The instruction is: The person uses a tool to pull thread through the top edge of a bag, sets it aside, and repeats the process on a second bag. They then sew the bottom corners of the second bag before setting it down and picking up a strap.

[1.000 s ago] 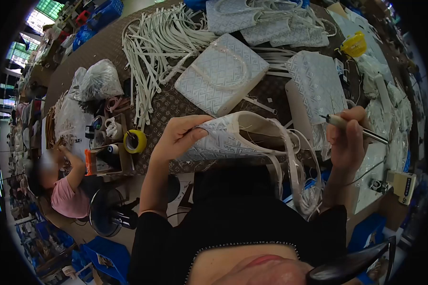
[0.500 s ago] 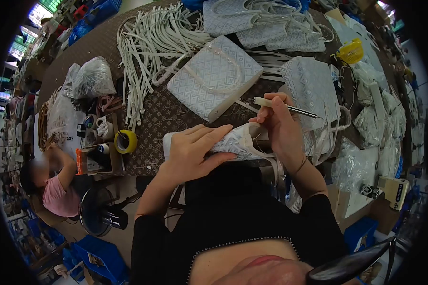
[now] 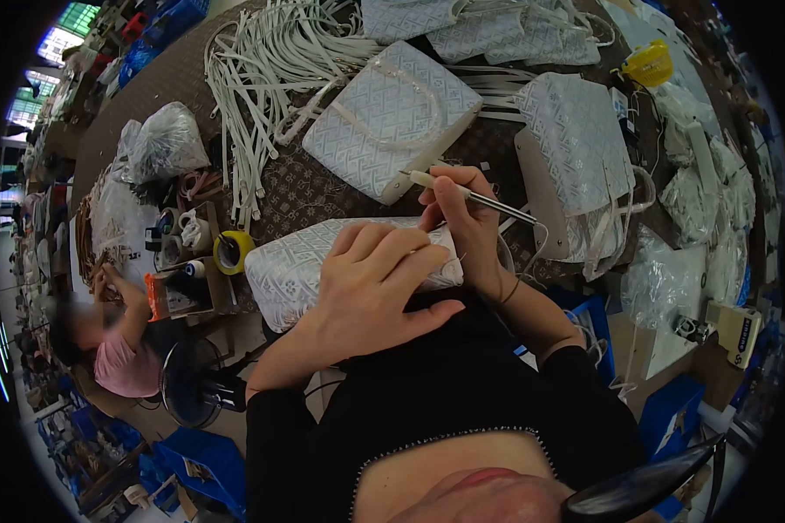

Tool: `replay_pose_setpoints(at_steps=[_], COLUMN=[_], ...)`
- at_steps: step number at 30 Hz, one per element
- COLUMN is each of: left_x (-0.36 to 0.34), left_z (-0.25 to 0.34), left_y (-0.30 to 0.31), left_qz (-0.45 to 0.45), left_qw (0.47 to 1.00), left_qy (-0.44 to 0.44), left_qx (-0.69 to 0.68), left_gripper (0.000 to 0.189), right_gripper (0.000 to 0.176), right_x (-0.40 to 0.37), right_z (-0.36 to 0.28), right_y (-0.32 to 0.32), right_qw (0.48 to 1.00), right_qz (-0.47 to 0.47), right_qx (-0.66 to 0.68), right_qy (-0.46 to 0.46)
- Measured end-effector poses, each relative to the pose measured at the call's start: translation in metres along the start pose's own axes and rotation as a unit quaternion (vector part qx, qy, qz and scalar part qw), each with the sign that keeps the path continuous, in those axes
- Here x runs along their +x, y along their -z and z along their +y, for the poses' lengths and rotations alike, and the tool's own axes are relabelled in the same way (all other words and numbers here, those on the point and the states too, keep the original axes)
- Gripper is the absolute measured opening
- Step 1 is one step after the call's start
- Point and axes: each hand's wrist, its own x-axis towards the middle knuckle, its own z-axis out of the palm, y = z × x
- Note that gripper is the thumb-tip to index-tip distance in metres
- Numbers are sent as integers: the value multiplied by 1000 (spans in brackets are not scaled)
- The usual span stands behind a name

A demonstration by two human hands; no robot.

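Note:
My left hand [image 3: 379, 283] lies over a white-and-grey patterned handbag [image 3: 279, 261] at the table's front edge, fingers bent across it and thumb stretched along the near side. Its palm and fingers cover much of the bag's right part. My right hand [image 3: 467, 222] grips a pen-like tool [image 3: 488, 203] with a cream front part and a metal shaft, its thin tip pointing up and left, away from the bag. The lower fingers of that hand are at the bag's right end; whether they also pinch it is hidden. Loose thread shows at that end.
Behind my hands lies a finished-looking patterned handbag [image 3: 392, 122], with another handbag [image 3: 576, 148] to its right. White straps [image 3: 244, 113] are heaped at the back. Yellow tape [image 3: 231, 253] stands left, near a fan [image 3: 192, 383] and a seated person [image 3: 126, 353]. Plastic wrapping [image 3: 663, 279] lies right.
The bag under my left hand has shifted left and turned, showing more of its side. My right hand has moved left with the tool, whose tip now points further left.

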Motion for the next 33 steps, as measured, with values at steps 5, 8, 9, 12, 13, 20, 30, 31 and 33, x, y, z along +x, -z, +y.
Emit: replay_pose_setpoints(at_steps=[5,8,9,12,13,20,30,31,33], left_x=[3,3,1,-4,-6,-24,-40,-40,-40], left_z=[-3,-3,-4,-9,-8,-21,-35,-36,-35], left_y=[-8,-7,-7,-3,-1,15,32,31,31], left_qz=[24,34,33,33,38,64,115,115,118], left_qw=[1000,999,999,998,997,998,993,993,993], left_qy=[-12,-32,-31,-44,-43,-24,-22,-24,-26], left_qx=[-7,-11,-9,-40,-48,-14,-10,-10,-10], left_gripper=[35,27,27,20,20,19,20,19,19], right_gripper=[20,20,20,20,21,21,37,36,34], right_x=[0,-1,0,0,-1,-10,-31,-31,-29], right_z=[-2,-3,-2,-1,-5,-2,-4,-3,-1], right_y=[-5,-6,-6,-7,-9,5,-12,-16,-18], right_qw=[1000,1000,1000,1000,1000,978,932,937,934], right_qz=[12,2,1,1,-10,-146,-260,-238,-230], right_qx=[24,-8,-6,-20,-18,-26,-92,-81,-107], right_qy=[-3,2,2,8,3,144,236,241,251])
